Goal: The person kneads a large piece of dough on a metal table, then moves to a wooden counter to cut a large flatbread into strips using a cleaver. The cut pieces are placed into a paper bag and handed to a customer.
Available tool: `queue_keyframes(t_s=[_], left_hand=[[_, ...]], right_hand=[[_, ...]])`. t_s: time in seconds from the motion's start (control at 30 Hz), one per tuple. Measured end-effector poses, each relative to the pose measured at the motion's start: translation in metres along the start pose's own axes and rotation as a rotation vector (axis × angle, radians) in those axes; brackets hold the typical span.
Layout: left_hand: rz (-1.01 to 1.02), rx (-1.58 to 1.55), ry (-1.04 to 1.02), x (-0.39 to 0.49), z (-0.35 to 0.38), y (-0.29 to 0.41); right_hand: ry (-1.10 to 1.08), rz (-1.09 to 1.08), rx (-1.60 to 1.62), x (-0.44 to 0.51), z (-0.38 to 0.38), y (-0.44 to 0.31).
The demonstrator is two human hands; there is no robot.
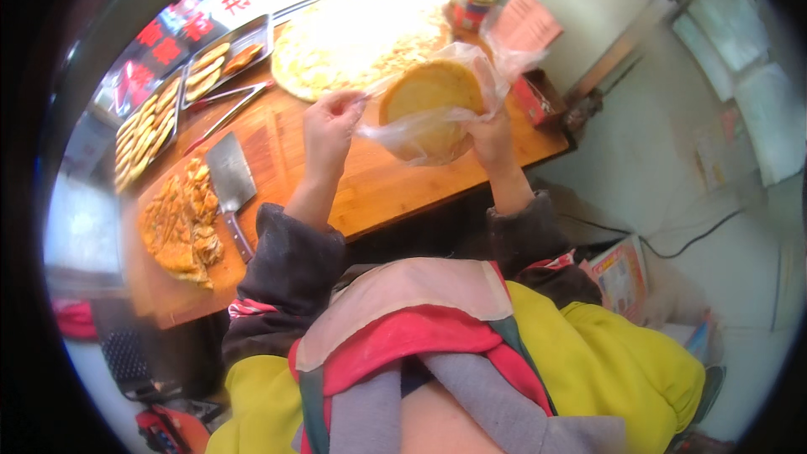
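A round golden flatbread (432, 94) sits partly inside a clear plastic bag (403, 132) above the wooden table. My left hand (331, 126) pinches the bag's edge at the bread's left. On the other side, my right hand (492, 139) grips the bag close to the bread's lower right rim. The bag's film covers the lower part of the bread, while its upper part shows above the fold. My right fingertips are partly hidden by plastic and bread.
A cleaver (232, 170) lies beside chopped filled flatbread (176, 227) on the wooden table (391, 192). Tongs (230, 115) rest near trays of long breads (148, 129). A large round flatbread (359, 44) lies behind, near a paper-bag-filled container (473, 3) and a red box (536, 98).
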State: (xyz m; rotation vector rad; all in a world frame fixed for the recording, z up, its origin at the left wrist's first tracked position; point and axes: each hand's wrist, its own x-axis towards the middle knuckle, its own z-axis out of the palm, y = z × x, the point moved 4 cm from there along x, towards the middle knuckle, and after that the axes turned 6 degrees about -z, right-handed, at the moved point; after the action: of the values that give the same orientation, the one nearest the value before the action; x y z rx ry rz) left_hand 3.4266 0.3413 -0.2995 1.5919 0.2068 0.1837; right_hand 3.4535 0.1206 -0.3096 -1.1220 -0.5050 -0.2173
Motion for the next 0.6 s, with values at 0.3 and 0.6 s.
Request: queue_keyframes(t_s=[0.3,0.6], left_hand=[[0.483,0.427,-0.384,-0.021,0.081,-0.007],[1.150,0.730,-0.364,-0.019,0.117,-0.003]], right_hand=[[0.397,0.089,-0.018,-0.034,-0.089,-0.013],[0.397,0.230,-0.025,-0.056,-0.110,-0.005]])
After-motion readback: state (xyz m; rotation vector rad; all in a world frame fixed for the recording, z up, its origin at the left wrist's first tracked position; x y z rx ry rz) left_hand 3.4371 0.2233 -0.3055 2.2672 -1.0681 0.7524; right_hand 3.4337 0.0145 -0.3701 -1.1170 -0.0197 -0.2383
